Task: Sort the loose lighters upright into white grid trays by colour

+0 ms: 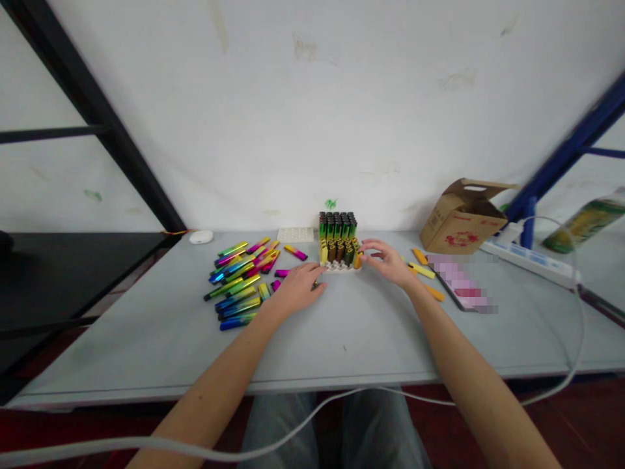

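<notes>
A white perforated rack (336,266) stands near the wall, with rows of upright lighters in it: green ones with black tops (338,225) at the back, brown and gold ones (340,251) in front. My right hand (385,262) has its fingertips closed on an orange lighter (358,259) at the rack's right front corner. At the front left corner rests my left hand (299,287), thumb and fingers around something small and dark, mostly hidden. Shiny multicoloured lighters (239,291) lie in a loose pile left of that hand. Orange and yellow lighters (422,270) lie beyond my right wrist.
A second white rack (295,234) lies by the wall. An open cardboard box (456,225), a phone (459,283) and a power strip (532,262) are at the right. A white case (201,237) sits back left. A white cable (581,312) crosses the front edge.
</notes>
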`<state>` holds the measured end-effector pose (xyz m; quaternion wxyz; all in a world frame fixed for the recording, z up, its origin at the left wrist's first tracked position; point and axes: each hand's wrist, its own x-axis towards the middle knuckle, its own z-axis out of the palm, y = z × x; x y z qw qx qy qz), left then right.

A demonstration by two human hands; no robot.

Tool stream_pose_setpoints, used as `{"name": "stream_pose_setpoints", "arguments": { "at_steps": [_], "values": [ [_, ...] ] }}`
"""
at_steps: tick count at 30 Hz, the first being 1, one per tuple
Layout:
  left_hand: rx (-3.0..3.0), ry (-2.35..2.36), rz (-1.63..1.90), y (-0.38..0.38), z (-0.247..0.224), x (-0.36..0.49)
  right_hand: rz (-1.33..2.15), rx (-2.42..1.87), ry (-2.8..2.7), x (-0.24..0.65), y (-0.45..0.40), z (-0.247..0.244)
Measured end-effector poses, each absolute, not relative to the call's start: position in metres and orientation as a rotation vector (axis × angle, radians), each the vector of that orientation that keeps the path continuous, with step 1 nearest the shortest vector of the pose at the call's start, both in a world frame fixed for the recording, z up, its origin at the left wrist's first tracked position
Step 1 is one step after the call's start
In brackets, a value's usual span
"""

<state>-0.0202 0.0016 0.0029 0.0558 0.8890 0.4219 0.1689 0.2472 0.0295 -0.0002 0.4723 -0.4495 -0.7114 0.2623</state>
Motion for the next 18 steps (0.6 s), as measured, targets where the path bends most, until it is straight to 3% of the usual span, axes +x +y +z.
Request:
{"name": "stream_pose_setpoints", "arguments": {
  "at_steps": [18],
  "values": [
    [2.699, 1.272, 0.551, 0.004, 0.000, -0.020, 0.607, -1.076, -1.749, 0.228, 0.029, -0.012]
  ]
}}
